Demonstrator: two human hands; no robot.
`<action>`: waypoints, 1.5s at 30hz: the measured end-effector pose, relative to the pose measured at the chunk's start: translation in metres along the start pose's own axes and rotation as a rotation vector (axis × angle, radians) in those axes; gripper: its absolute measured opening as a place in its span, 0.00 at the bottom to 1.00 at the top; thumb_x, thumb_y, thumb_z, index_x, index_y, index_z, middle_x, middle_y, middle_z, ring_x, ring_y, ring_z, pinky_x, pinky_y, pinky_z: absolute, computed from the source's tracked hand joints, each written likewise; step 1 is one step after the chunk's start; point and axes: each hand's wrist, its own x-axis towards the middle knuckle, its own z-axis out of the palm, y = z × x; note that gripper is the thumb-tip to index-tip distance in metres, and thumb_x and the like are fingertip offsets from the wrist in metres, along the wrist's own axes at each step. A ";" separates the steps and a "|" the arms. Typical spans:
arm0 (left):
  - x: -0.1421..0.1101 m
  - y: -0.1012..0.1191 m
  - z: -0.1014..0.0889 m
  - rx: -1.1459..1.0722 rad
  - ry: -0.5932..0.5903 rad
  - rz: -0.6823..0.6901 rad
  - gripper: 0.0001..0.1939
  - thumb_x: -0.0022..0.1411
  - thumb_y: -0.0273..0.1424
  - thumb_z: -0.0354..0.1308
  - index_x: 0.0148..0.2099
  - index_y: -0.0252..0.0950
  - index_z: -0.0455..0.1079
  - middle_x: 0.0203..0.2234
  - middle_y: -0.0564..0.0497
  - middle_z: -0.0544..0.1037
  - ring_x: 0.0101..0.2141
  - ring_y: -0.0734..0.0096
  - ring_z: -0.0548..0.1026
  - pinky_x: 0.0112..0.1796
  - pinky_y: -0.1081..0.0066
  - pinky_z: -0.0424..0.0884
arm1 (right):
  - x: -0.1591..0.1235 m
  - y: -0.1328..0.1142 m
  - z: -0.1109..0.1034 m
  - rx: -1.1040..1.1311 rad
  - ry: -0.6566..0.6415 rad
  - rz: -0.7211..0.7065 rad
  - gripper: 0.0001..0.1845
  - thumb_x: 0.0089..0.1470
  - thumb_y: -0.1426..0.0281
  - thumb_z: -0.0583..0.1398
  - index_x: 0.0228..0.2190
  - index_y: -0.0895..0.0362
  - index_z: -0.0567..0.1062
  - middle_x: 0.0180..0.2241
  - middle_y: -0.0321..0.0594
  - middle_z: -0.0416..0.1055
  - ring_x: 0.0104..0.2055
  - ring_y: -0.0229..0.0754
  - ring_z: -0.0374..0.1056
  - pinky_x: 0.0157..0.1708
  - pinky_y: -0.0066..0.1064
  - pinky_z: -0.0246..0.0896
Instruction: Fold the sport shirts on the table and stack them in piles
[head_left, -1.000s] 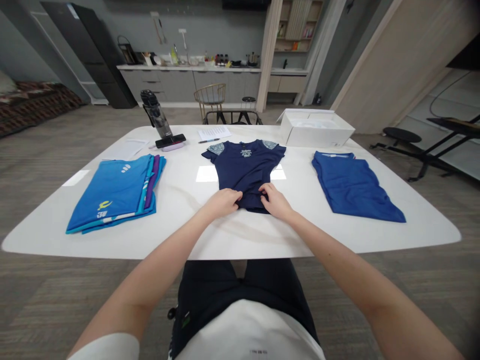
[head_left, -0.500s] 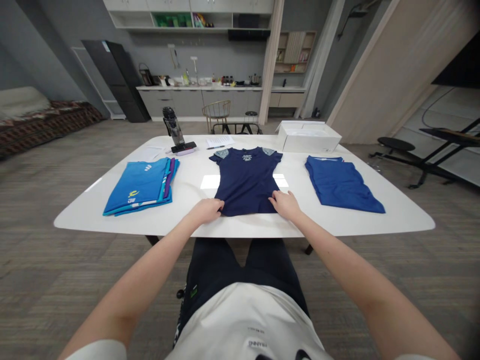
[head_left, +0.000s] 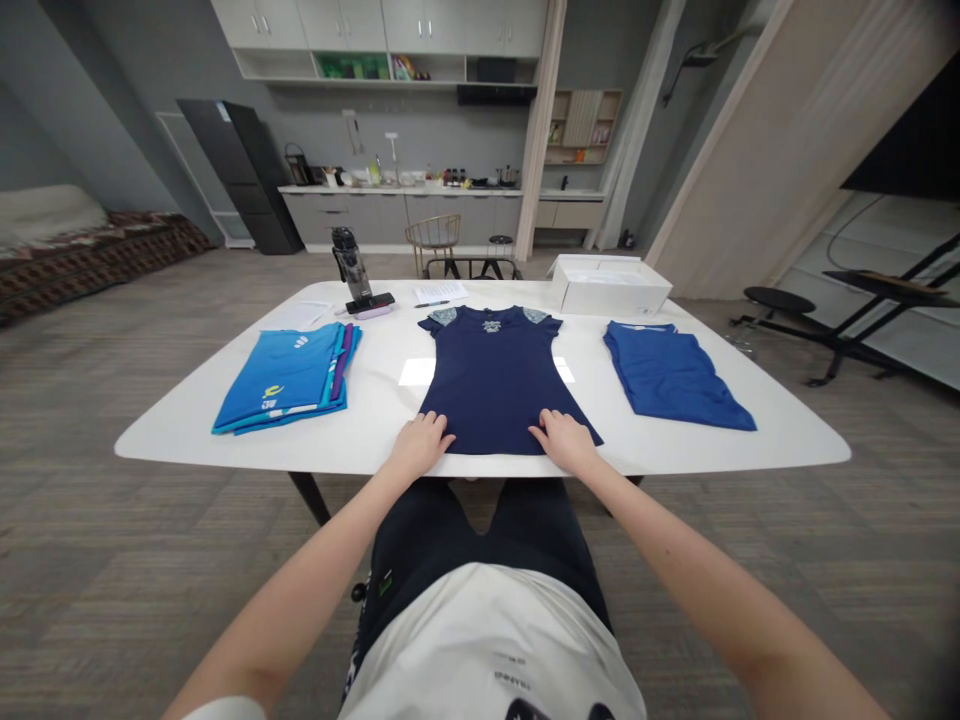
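Observation:
A dark navy T-shirt [head_left: 496,375] with patterned shoulders lies spread on the white table in front of me, its neckline away from me and its hem near the table's front edge. My left hand [head_left: 420,443] rests on the lower left part of the shirt, thumb apart from the fingers. On the lower right part lies my right hand [head_left: 564,440], its thumb also apart from the fingers. Both hands touch the cloth, and it stays flat under them. The hem's right corner shows beyond my right hand; the left corner is hidden behind my left hand.
A folded stack of blue shirts [head_left: 281,380] lies left on the white table [head_left: 390,430], a folded dark blue garment [head_left: 675,375] right. Behind stand a handheld vacuum [head_left: 356,275], a paper [head_left: 441,292] with a pen [head_left: 433,304], and a white box [head_left: 611,287].
The shirt's lower part has spread wider and its hem has come closer to the table's front edge. My fingers have gone from pinching the hem's sides to lying on the cloth.

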 end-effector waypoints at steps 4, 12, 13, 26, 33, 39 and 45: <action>-0.003 0.001 0.003 -0.042 0.023 -0.008 0.16 0.75 0.43 0.48 0.47 0.37 0.71 0.42 0.43 0.76 0.44 0.57 0.76 0.43 0.62 0.71 | -0.008 0.003 -0.004 -0.003 -0.019 0.017 0.19 0.71 0.54 0.51 0.44 0.55 0.73 0.41 0.47 0.76 0.42 0.50 0.74 0.39 0.36 0.63; 0.065 0.017 0.011 -0.169 0.203 0.111 0.23 0.75 0.41 0.49 0.64 0.34 0.67 0.63 0.39 0.69 0.63 0.55 0.67 0.61 0.59 0.64 | 0.046 0.001 0.011 0.157 0.128 -0.151 0.24 0.71 0.57 0.50 0.59 0.56 0.70 0.65 0.52 0.65 0.68 0.55 0.57 0.65 0.51 0.53; 0.078 0.020 0.013 -0.175 0.201 0.109 0.24 0.75 0.41 0.49 0.65 0.35 0.66 0.65 0.39 0.68 0.64 0.55 0.65 0.63 0.58 0.63 | 0.056 0.000 0.015 0.173 0.110 -0.142 0.25 0.71 0.57 0.50 0.60 0.56 0.69 0.67 0.51 0.62 0.70 0.56 0.54 0.66 0.53 0.52; 0.196 0.040 0.031 -0.219 0.085 0.101 0.28 0.74 0.41 0.48 0.71 0.36 0.60 0.71 0.39 0.60 0.69 0.52 0.57 0.65 0.50 0.59 | 0.167 0.031 0.030 0.222 0.052 0.010 0.29 0.70 0.55 0.50 0.64 0.57 0.67 0.71 0.53 0.56 0.73 0.56 0.48 0.67 0.56 0.49; 0.246 0.027 0.044 -0.267 0.049 0.058 0.32 0.75 0.48 0.41 0.75 0.43 0.54 0.74 0.45 0.52 0.73 0.51 0.48 0.69 0.43 0.44 | 0.203 0.067 0.041 0.156 -0.070 0.076 0.35 0.71 0.49 0.41 0.71 0.49 0.57 0.74 0.45 0.46 0.75 0.57 0.41 0.68 0.66 0.37; 0.265 0.025 0.053 -0.279 -0.049 0.036 0.36 0.73 0.54 0.39 0.75 0.44 0.53 0.74 0.44 0.52 0.73 0.46 0.48 0.68 0.39 0.40 | 0.222 0.078 0.048 0.139 -0.100 0.123 0.39 0.68 0.42 0.40 0.72 0.43 0.54 0.75 0.42 0.45 0.75 0.64 0.39 0.65 0.77 0.31; 0.338 0.035 0.048 -0.275 0.022 0.072 0.32 0.75 0.48 0.41 0.74 0.41 0.54 0.73 0.41 0.54 0.71 0.46 0.51 0.68 0.39 0.45 | 0.299 0.101 0.048 0.158 0.108 0.204 0.33 0.71 0.51 0.43 0.68 0.51 0.61 0.73 0.50 0.50 0.72 0.63 0.45 0.64 0.71 0.41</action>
